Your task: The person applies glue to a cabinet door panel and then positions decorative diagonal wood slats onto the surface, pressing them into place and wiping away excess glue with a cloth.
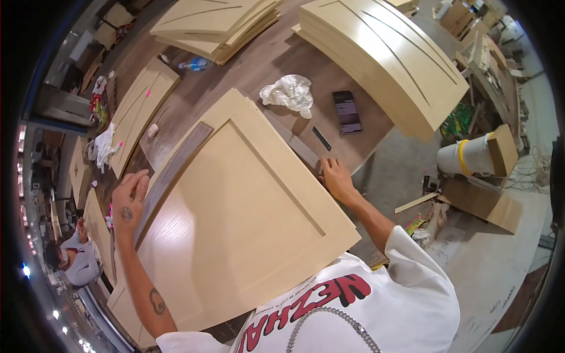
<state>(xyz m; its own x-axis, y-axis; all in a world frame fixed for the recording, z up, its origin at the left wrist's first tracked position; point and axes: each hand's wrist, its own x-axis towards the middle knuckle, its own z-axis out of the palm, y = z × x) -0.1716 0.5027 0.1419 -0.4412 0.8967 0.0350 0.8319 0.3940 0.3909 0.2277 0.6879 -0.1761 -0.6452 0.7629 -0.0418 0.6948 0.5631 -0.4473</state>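
Note:
A pale wooden cabinet door panel [229,217] with a recessed centre lies in front of me, its near edge by my shirt. Along its left side runs a narrow grey-brown wood strip [173,170]. My left hand [130,199] is beside that strip, fingers bent and drawn together; whatever they hold, if anything, is hidden. At the panel's right edge is my right hand [336,177], its fingers curled down over a second brown strip [303,152]. Their grip is too small to make out. Beyond it lie a short dark flat piece [322,139] and a phone [347,112].
Crumpled white plastic [288,94] lies past the panel. Stacked pale panels stand far left [218,26] and far right [382,56]. More panels [141,115] and a water bottle [196,65] are leftward. A white bucket [468,156] sits at right; another person [79,259] is far left.

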